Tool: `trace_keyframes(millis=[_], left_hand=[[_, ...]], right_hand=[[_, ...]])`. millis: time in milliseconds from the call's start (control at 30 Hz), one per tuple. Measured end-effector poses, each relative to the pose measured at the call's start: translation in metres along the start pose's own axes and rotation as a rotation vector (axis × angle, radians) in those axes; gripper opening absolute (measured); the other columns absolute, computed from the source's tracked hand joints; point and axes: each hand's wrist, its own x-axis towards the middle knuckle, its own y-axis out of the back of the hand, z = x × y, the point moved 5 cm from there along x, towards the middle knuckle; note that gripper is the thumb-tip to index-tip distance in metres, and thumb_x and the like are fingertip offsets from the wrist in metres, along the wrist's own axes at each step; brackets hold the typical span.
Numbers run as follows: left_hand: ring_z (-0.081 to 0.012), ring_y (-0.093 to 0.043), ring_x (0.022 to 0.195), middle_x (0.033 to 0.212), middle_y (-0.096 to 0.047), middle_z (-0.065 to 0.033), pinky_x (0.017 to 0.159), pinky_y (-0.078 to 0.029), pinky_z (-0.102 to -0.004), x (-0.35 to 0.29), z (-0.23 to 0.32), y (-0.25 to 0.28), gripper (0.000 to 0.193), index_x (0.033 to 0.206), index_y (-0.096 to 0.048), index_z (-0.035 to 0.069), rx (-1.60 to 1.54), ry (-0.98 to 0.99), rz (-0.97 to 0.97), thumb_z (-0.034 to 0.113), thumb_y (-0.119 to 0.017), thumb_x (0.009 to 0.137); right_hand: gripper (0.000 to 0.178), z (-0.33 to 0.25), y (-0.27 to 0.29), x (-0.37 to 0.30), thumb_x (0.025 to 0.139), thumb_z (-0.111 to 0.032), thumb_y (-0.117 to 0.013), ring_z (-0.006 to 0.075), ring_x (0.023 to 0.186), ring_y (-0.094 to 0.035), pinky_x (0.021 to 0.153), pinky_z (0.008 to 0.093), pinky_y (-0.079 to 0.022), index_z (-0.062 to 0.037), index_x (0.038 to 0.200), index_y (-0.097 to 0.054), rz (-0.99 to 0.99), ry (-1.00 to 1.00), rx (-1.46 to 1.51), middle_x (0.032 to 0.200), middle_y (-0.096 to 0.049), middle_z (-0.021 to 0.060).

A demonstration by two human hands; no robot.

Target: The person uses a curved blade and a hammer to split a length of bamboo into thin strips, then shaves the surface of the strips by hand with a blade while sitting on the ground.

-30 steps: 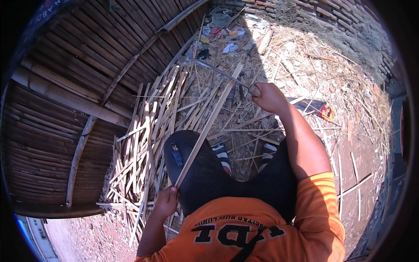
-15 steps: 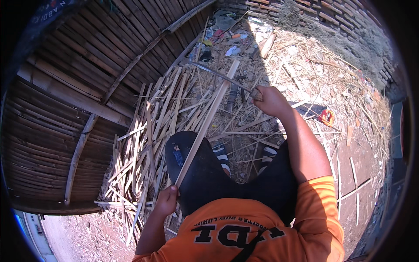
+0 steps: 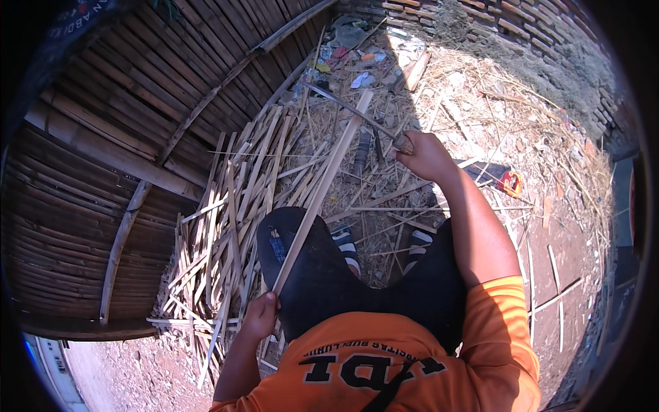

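Observation:
My left hand point(image 3: 260, 314) is closed around the near end of a long, pale bamboo strip point(image 3: 317, 200) beside my left thigh. The strip slants away across my left knee, its far end raised above the littered ground. In my right hand point(image 3: 427, 156), held out in front of my right knee, is the handle of a long knife point(image 3: 334, 98). Its narrow blade points far left and crosses the strip close to the far end; they appear to touch there.
Many split bamboo strips point(image 3: 237, 206) lie piled on the left, against a bamboo wall point(image 3: 123, 137). A saw point(image 3: 510, 182) with an orange handle lies at right. Shavings point(image 3: 480, 103) and rubbish cover the ground toward a brick wall point(image 3: 522, 27).
The knife blade has shifted slightly toward the far end of the strip, with my right hand moving a little away and left. My left hand keeps its hold nearly in place.

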Motion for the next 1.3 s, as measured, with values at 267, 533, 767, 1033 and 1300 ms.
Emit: trace_keyframes(millis=[267,533,767,1033,1300], left_hand=[[-0.0137,-0.051,0.062,0.064,-0.052,-0.0037,0.060,-0.041,-0.0330,-0.002,0.007,0.003,0.055,0.086,-0.061,0.002,0.038,-0.074,0.009,0.044,-0.037,0.111],[-0.0155,-0.052,0.063,0.065,-0.053,-0.0057,0.062,-0.042,-0.0346,-0.001,0.005,0.002,0.055,0.086,-0.061,0.001,0.033,-0.045,0.052,0.043,-0.036,0.111],[-0.0396,-0.062,0.066,0.070,-0.061,-0.0208,0.064,-0.046,-0.0500,-0.005,0.028,-0.007,0.048,0.088,-0.060,0.001,0.345,-0.138,0.164,0.038,-0.038,0.109],[-0.0509,-0.063,0.073,0.073,-0.062,-0.0274,0.065,-0.046,-0.0593,-0.014,0.038,-0.008,0.040,0.089,-0.057,0.002,0.487,-0.106,0.271,0.034,-0.044,0.106],[-0.0513,-0.062,0.071,0.073,-0.061,-0.0266,0.064,-0.046,-0.0598,-0.008,0.025,-0.020,0.037,0.088,-0.056,0.002,0.486,-0.242,0.362,0.033,-0.046,0.105]], right_hand=[[0.030,-0.092,-0.045,-0.050,0.085,-0.030,-0.074,0.0451,0.087,-0.069,0.080,0.0530,-0.054,-0.0052,0.102,-0.068,-0.402,0.501,-0.344,0.088,-0.072,0.0221],[0.034,0.000,-0.029,0.005,0.084,-0.028,-0.075,0.0456,0.093,-0.068,0.084,0.0532,-0.054,-0.0054,0.109,-0.069,-0.058,0.105,-0.007,0.092,-0.070,0.0265],[0.031,-0.067,-0.048,-0.035,0.084,-0.025,-0.073,0.0412,0.091,-0.070,0.083,0.0532,-0.055,-0.0069,0.109,-0.070,-0.357,0.287,-0.268,0.091,-0.072,0.0218],[0.033,-0.023,-0.038,-0.013,0.082,-0.026,-0.074,0.0408,0.092,-0.071,0.084,0.0523,-0.055,-0.0038,0.105,-0.069,-0.145,0.159,-0.023,0.093,-0.073,0.0216],[0.036,-0.032,-0.028,-0.024,0.084,-0.029,-0.075,0.0429,0.093,-0.070,0.086,0.0508,-0.055,-0.0048,0.110,-0.070,-0.195,0.160,-0.087,0.096,-0.073,0.0229]])
